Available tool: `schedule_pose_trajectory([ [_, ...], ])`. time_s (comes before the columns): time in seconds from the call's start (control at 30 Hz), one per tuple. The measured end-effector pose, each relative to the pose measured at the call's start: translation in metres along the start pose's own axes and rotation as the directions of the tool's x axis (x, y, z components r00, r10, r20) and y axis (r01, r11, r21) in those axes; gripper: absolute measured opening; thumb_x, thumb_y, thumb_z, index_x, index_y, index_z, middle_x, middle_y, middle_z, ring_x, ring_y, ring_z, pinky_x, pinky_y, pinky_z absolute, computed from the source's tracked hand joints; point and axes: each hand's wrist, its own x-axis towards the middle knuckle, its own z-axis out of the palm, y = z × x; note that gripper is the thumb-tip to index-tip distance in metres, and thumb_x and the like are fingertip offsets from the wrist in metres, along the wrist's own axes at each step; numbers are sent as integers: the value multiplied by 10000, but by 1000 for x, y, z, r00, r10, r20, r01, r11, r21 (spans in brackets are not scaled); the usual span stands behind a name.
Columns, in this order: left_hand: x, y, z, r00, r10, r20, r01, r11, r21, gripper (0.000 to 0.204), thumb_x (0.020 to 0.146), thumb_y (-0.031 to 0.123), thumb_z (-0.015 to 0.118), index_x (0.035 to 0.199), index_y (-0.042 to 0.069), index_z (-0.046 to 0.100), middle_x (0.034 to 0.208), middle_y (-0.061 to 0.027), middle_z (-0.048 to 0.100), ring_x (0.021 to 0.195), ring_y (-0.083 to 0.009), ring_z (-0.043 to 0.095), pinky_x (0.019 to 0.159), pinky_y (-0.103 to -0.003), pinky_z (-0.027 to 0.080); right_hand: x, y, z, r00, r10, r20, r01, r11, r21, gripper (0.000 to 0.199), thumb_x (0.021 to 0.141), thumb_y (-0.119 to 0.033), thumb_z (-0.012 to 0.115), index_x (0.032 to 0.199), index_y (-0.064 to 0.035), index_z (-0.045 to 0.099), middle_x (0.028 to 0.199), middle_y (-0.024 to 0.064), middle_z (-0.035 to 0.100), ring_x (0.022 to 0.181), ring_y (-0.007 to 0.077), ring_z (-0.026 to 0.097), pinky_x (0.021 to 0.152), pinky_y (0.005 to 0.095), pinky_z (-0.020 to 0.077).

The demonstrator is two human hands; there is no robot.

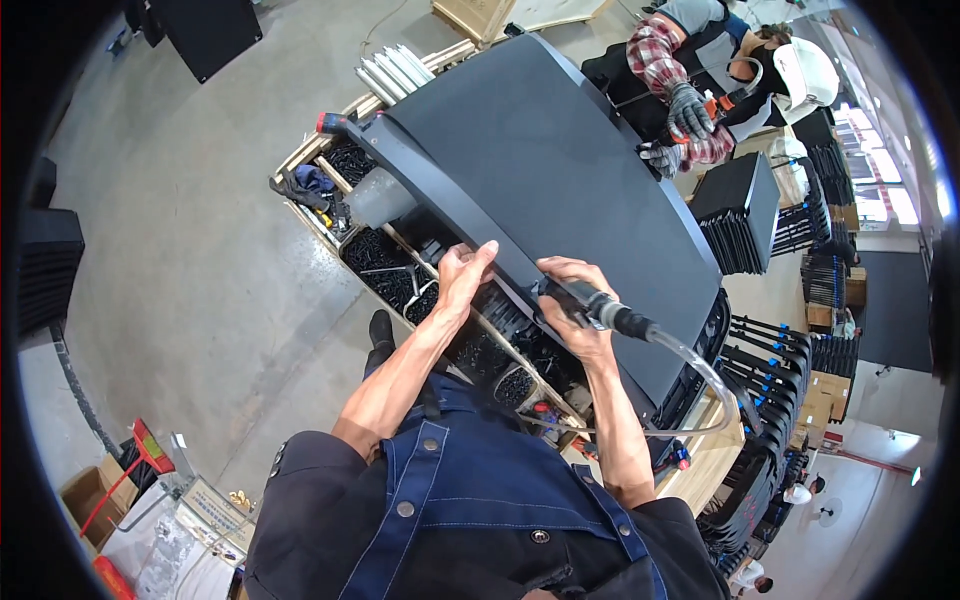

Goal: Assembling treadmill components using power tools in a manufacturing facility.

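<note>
A large dark panel (560, 180) lies across the bench, with a black rail (450, 195) along its near edge. My left hand (468, 275) is closed on that rail, thumb on top and fingers curled beneath its edge. Just to the right, my right hand (580, 300) wraps round an air tool (600, 308). A clear hose (705, 375) bends away from the tool's back end. The tool's tip points at the rail but is hidden by my hand.
Below the rail are bins of black screws (372, 255) and a grey cylinder (380, 198). White tubes (395, 75) lie at the far left corner. Across the panel, a gloved co-worker (690, 110) holds an orange-and-black tool (722, 105). Black frames (765, 370) stand stacked at right.
</note>
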Motion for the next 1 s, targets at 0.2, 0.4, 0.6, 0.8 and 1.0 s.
schedule_pose_trajectory([
  [0.2,6,-6,-5,1000,13,-20,-13,1000,7,575,861,419,793,1153,-35,594,1028,-84,673,850,-161,660,801,-329,569,33,13,-17,969,189,-161,-180,981,71,339,779,69,698,1097,-16,614,1059,142,687,1019,266,679,962,421,527],
  [0.4,11,-6,-7,998,55,-32,-54,998,22,601,858,415,793,1180,-52,594,1011,-85,670,862,-166,664,803,-321,578,22,25,-26,907,265,-327,-145,926,350,425,783,38,711,1181,-33,580,1124,143,673,1045,293,679,993,468,526],
  [0.6,3,-10,-6,1000,9,8,-9,1000,26,608,865,422,787,1181,-56,581,1050,-90,659,902,-166,658,824,-328,570,11,20,-27,933,226,-279,-130,938,322,462,773,41,714,1199,-35,552,1176,159,658,1077,300,662,1021,474,504],
  [0.8,6,-12,-6,997,46,60,-47,999,11,714,891,457,753,1272,-88,493,1130,-148,648,1026,-230,648,885,-389,548,22,15,-25,940,245,-237,-166,936,309,394,780,49,713,1130,-53,561,1076,143,677,1034,298,674,1013,480,508],
  [1.0,2,-79,-13,898,-191,395,273,948,-163,337,985,389,639,1068,74,554,1149,-81,640,1064,-190,633,1028,-412,503,24,7,-23,923,304,-235,-218,918,331,454,781,74,703,1194,-19,538,1199,182,665,1100,295,664,984,456,532],
])
